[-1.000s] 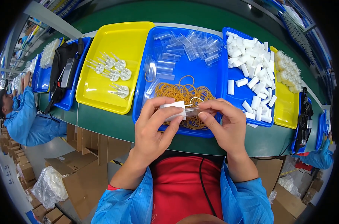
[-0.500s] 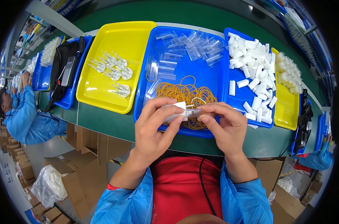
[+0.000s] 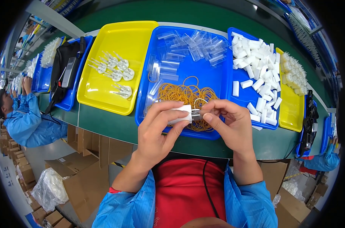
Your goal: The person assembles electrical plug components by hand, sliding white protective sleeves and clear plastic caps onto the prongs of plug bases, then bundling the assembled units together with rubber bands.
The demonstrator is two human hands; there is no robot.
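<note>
As the left hand (image 3: 154, 133) pinches a block (image 3: 186, 109), the right hand (image 3: 235, 127) pinches clear plastic (image 3: 196, 117). Boxes (image 3: 83, 186) sit by the green table (image 3: 104, 124).

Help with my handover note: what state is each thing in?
Left hand: closed on white block.
White block: held, prongs protruding.
Right hand: curled, grip unclear.
Rubber bands: loosely heaped.
Clear sleeves: scattered, some aligned.
White pieces: loosely piled.
Pronged pieces: prongs bare.
Plastic bag: crumpled.

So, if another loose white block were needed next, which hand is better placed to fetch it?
Probably the right hand: it is nearer the loose white blocks, while the left hand grips a white piece. The right seems occupied by the piece's prongs, though, and would likely need freeing first.
</note>
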